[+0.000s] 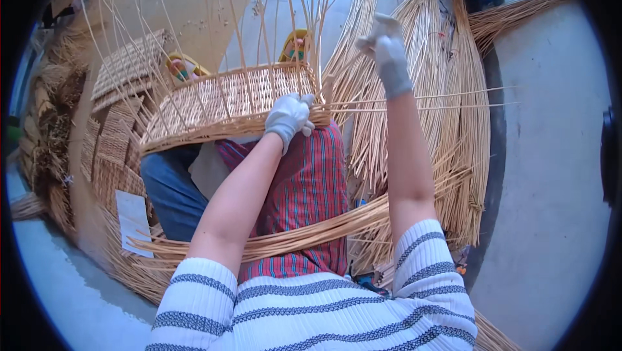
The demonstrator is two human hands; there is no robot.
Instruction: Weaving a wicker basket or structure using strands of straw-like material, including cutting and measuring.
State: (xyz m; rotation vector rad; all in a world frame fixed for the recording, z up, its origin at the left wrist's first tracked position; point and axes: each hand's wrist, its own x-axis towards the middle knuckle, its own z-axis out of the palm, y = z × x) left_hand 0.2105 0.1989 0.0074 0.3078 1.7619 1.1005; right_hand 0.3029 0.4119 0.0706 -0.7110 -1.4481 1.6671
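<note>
A half-woven wicker basket (227,100) lies across my lap, its long upright rods fanning away from me. My left hand (289,120), in a pale work glove, grips the woven edge near the basket's right corner. To the right and higher up is my right hand (387,50), gloved too and somewhat blurred. Its fingers look closed on a wicker rod that runs faintly toward the basket's corner. Two loose rod ends (447,95) stick out rightward from that corner, below my right hand.
Long bundles of peeled rods (447,131) cover the floor at the right. More rods (311,234) lie across my lap over a red checked cloth (311,176). Woven panels (129,66) are stacked at the left, near a white sheet (133,218). Darker bundles (55,137) stand farther left.
</note>
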